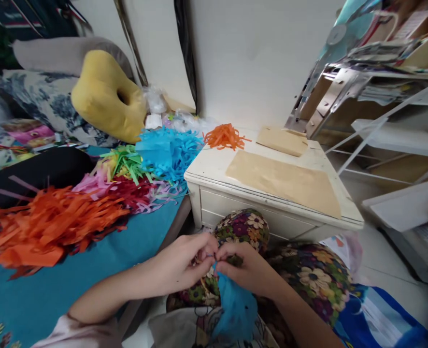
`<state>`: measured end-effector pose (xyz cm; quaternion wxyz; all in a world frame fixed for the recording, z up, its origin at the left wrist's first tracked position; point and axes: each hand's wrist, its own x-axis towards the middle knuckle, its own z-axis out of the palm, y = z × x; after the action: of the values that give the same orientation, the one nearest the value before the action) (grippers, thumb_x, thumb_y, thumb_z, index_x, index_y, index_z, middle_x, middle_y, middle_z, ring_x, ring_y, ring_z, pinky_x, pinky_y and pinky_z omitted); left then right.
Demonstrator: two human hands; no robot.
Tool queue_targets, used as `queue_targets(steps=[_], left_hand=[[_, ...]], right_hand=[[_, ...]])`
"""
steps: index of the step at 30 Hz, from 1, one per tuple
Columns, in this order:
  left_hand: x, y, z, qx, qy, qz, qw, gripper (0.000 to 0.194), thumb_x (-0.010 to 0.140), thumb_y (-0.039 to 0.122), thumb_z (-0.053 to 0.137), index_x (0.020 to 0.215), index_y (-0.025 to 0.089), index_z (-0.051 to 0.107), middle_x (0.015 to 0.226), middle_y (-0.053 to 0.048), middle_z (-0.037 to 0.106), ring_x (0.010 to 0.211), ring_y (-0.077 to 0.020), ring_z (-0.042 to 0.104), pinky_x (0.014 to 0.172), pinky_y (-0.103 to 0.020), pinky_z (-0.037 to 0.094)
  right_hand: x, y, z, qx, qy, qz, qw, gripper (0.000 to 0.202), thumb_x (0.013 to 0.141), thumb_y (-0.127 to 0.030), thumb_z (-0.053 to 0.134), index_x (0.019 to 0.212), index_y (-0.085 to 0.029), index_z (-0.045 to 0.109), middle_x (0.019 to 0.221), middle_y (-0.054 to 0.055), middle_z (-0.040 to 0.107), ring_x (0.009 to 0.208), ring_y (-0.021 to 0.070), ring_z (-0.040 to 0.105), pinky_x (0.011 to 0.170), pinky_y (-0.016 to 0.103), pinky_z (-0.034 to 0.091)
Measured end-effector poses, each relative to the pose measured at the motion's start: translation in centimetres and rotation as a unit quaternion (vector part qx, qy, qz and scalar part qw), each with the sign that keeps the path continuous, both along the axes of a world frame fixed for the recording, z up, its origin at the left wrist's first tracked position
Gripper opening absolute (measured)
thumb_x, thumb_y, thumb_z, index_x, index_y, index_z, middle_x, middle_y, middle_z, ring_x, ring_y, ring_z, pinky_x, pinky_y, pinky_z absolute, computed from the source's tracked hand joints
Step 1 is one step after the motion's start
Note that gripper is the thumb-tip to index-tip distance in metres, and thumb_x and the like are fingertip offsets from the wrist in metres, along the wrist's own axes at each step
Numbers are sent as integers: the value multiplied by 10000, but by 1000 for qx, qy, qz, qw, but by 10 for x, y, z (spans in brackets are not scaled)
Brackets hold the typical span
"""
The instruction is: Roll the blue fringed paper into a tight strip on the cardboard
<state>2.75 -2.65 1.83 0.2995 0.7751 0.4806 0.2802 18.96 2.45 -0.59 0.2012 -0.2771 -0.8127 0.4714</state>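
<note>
My left hand (199, 258) and my right hand (241, 266) meet above my lap, fingertips pinched close together. From the right hand's fingers hangs a piece of blue tissue paper (235, 309), gathered narrow at the top and spreading wider below. A small thin dark strand shows between the two sets of fingertips. What the left fingers pinch is too small to name. Beneath the hands lies flowered cloth (313, 278) over my knees.
To the left, a teal-covered bed (145, 237) bears orange fringed paper (58, 222), blue fringed paper (170, 150) and a yellow cushion (105, 96). Ahead, a white cabinet (214, 169) holds orange strips (225, 136) and brown paper (286, 181). A white rack (398, 125) stands right.
</note>
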Motion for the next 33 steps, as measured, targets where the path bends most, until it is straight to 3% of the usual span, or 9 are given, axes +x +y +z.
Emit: queue_targets(steps=[3, 6, 9, 12, 16, 19, 25, 28, 33], left_hand=[[-9, 1, -2, 114, -116, 162, 973, 80, 699, 145, 512, 761, 188, 485, 625, 36, 560, 561, -70, 534, 518, -164, 420], [-23, 1, 0, 299, -247, 323, 863, 179, 641, 84, 558, 782, 188, 522, 661, 38, 598, 602, -85, 567, 549, -191, 458], [-46, -2, 3, 471, -319, 382, 728, 172, 591, 53, 555, 707, 180, 562, 605, 43, 593, 553, -101, 559, 533, -238, 465], [-73, -6, 1, 501, -341, 442, 662, 141, 550, 59, 557, 617, 184, 567, 510, 56, 547, 455, -93, 515, 482, -245, 441], [-115, 5, -20, 415, -294, 543, 668, 79, 551, 130, 565, 602, 186, 542, 499, 67, 508, 447, -69, 480, 488, -217, 410], [-158, 27, -38, 355, -222, 591, 689, 81, 548, 158, 552, 627, 158, 535, 521, 48, 520, 498, -86, 502, 526, -230, 415], [-228, 58, -43, 372, -166, 660, 632, 103, 602, 134, 438, 689, 119, 492, 585, 28, 497, 547, -85, 501, 578, -240, 424], [-216, 75, -43, 368, -144, 637, 662, 119, 623, 160, 443, 715, 113, 502, 608, 17, 508, 554, -85, 506, 584, -235, 430], [-155, 135, -26, 357, -87, 543, 755, 147, 674, 209, 440, 760, 132, 532, 681, -1, 565, 644, -98, 540, 631, -215, 436]], right_hand=[[-30, 3, 10, 62, 122, -50, 989, 99, 687, -133, 505, 611, -168, 558, 575, -24, 605, 541, 84, 539, 530, 178, 401], [-72, 6, 6, 226, 315, -177, 905, 67, 710, -149, 499, 674, -180, 546, 655, -6, 626, 658, 104, 557, 680, 240, 421], [-104, 17, -26, 309, 345, -219, 859, 80, 719, -153, 475, 743, -208, 529, 686, -17, 634, 702, 110, 554, 704, 264, 424], [-114, 34, -75, 287, 289, -281, 869, 85, 742, -140, 425, 737, -185, 497, 673, 17, 602, 655, 109, 548, 613, 239, 442], [-103, 45, -110, 279, 237, -324, 872, 111, 759, -126, 361, 773, -173, 461, 719, 48, 585, 692, 127, 543, 623, 268, 436], [-92, 41, -104, 292, 185, -306, 887, 99, 749, -145, 378, 749, -176, 471, 766, 61, 593, 755, 153, 533, 693, 314, 403], [-89, 49, -99, 322, 35, -187, 927, 162, 637, -34, 444, 570, -165, 512, 499, 48, 556, 547, 171, 511, 593, 300, 351], [-93, 54, -105, 332, -5, -164, 929, 174, 612, -17, 448, 539, -162, 512, 457, 43, 538, 503, 158, 496, 556, 274, 341], [-94, 49, -106, 344, 8, -197, 918, 139, 721, -104, 418, 729, -157, 546, 791, 75, 613, 810, 194, 509, 729, 321, 334]])
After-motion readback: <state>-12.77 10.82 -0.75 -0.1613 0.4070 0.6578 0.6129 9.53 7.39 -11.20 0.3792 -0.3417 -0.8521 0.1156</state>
